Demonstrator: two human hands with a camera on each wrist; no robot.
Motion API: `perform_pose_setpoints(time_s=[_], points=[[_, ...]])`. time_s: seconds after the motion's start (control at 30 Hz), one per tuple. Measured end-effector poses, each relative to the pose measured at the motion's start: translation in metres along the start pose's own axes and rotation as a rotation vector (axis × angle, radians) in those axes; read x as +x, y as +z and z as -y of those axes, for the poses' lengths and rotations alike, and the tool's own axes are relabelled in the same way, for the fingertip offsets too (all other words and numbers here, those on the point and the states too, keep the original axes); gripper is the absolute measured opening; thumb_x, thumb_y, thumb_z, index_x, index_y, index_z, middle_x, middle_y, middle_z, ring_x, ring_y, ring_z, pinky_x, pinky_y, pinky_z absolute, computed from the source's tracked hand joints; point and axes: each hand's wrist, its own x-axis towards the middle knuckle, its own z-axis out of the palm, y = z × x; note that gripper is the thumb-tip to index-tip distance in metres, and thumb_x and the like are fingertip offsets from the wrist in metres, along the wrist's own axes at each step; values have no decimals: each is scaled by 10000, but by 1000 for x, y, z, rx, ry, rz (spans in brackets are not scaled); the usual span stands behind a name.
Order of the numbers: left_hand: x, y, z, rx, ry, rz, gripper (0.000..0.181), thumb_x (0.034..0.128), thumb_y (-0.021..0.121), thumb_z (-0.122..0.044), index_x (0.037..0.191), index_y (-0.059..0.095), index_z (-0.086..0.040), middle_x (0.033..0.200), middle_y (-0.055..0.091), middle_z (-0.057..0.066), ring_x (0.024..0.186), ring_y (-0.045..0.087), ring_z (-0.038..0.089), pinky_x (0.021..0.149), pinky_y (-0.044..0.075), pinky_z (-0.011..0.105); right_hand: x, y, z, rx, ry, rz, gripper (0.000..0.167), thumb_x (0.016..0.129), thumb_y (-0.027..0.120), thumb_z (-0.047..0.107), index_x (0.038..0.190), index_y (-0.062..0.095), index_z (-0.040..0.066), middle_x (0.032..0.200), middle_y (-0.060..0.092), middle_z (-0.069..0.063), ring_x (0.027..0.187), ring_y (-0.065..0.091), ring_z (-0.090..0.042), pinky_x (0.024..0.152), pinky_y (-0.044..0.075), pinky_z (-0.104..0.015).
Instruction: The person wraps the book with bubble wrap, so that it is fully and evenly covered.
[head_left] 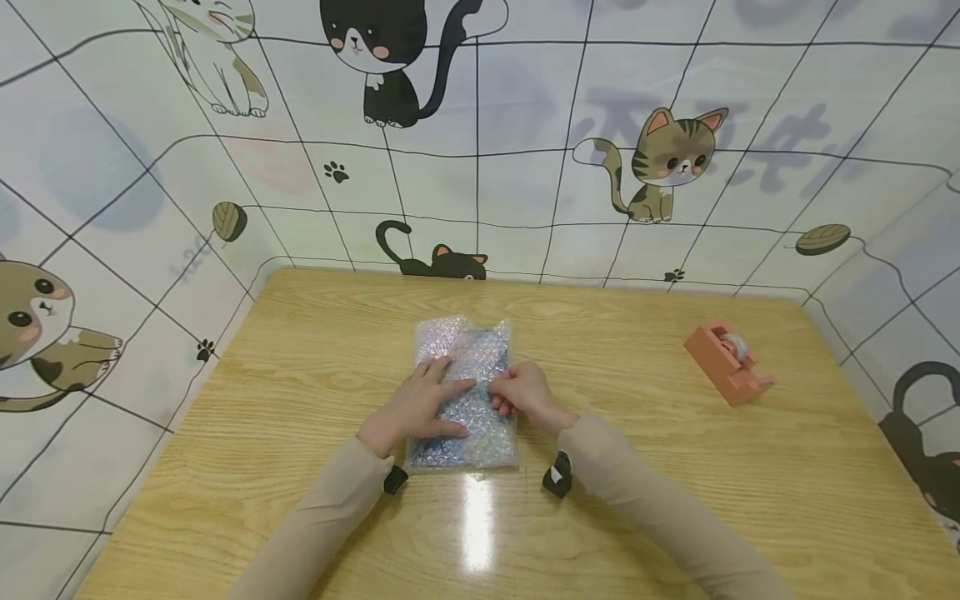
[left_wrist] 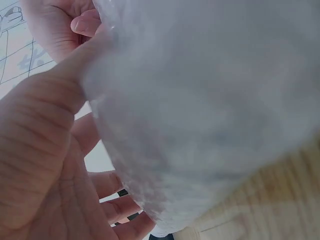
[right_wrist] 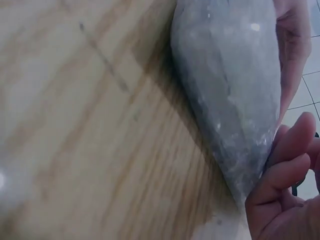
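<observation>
A rectangular package in clear bubble wrap (head_left: 472, 425) lies flat in front of me, with bluish contents showing through. My left hand (head_left: 420, 404) rests on its left half, fingers spread and pressing the wrap. My right hand (head_left: 528, 392) is at the package's right side, fingers curled, with thumb and forefinger pinching the wrap near the left forefinger's tip. A small pale blue patch shows between the two hands; what it is cannot be made out. The bubble wrap (left_wrist: 200, 110) fills much of the left wrist view, and its edge meets the curled fingers (right_wrist: 280, 185) in the right wrist view.
A pink tape dispenser (head_left: 723, 367) with a roll in it stands on the right of the wooden table (head_left: 600, 333). A cat-patterned cloth (head_left: 525, 183) rises behind the table and along both sides. Dark wrist cameras (head_left: 557, 475) sit at both cuffs.
</observation>
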Motion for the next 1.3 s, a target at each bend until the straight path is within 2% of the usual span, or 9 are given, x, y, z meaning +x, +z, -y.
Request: perform_pose_setpoints(time_s=[0.13, 0.27, 0.5, 0.67, 0.73, 0.83, 1.0, 1.2, 1.3], points=[[1, -1, -1, 3, 4, 3, 714, 739, 750, -467, 1327, 547, -116, 1429, 303, 271, 1294, 293, 447, 1042, 307, 546, 5, -6, 0, -54, -4, 60, 131, 768, 644, 20, 643, 620, -7, 482, 546, -21, 372, 474, -73, 352, 363, -158], [1, -1, -1, -6, -4, 14, 722, 736, 752, -467, 1332, 541, -119, 1454, 277, 258, 1304, 278, 442, 1045, 301, 549, 9, -18, 0, -147, 15, 132, 236, 778, 700, 110, 576, 596, 45, 456, 521, 3, 366, 438, -61, 349, 297, -160], [1, 1, 3, -26, -15, -10, 776, 723, 764, -467, 1333, 505, -64, 1451, 308, 243, 1307, 299, 423, 1063, 284, 531, 14, -32, 2, -258, 65, 237, 290, 841, 689, 241, 623, 595, 75, 518, 562, -10, 409, 464, -68, 387, 318, -167], [1, 2, 5, -40, -29, -26, 895, 705, 785, -459, 1347, 421, 47, 1427, 349, 254, 1312, 315, 397, 1111, 216, 481, 18, -26, 4, -424, -46, 179, 468, 827, 669, 462, 550, 554, 103, 475, 544, -6, 378, 473, -85, 390, 392, -184], [1, 2, 4, -47, -37, -22, 919, 704, 788, -456, 1353, 400, 68, 1426, 349, 254, 1315, 312, 393, 1117, 203, 473, 19, -22, 4, -507, -111, 137, 473, 791, 696, 491, 558, 554, 104, 459, 536, -10, 362, 472, -96, 382, 414, -198], [2, 2, 3, -46, -42, -18, 932, 706, 787, -457, 1359, 390, 77, 1428, 346, 253, 1315, 309, 399, 1112, 213, 482, 22, -17, 5, -588, -164, 85, 441, 744, 744, 484, 630, 586, 88, 440, 526, -16, 342, 462, -110, 357, 398, -205], [3, 2, 3, -36, -44, -18, 938, 710, 779, -468, 1366, 388, 77, 1437, 336, 247, 1318, 301, 403, 1104, 227, 492, 21, -14, 7, -639, -192, 43, 418, 725, 770, 458, 722, 621, 68, 413, 499, -5, 325, 448, -117, 339, 340, -202], [2, 3, 5, -31, -49, -15, 945, 713, 771, -482, 1375, 382, 68, 1448, 323, 238, 1326, 291, 391, 1114, 209, 481, 21, -14, 5, -599, -236, 48, 447, 739, 763, 449, 882, 632, 47, 424, 498, -1, 318, 443, -106, 335, 368, -212], [2, 4, 5, -37, -51, -15, 944, 710, 775, -480, 1375, 384, 66, 1449, 323, 236, 1327, 291, 391, 1114, 209, 481, 21, -14, 4, -602, -243, 52, 459, 749, 742, 484, 805, 634, 41, 416, 484, -1, 314, 441, -108, 329, 372, -214]])
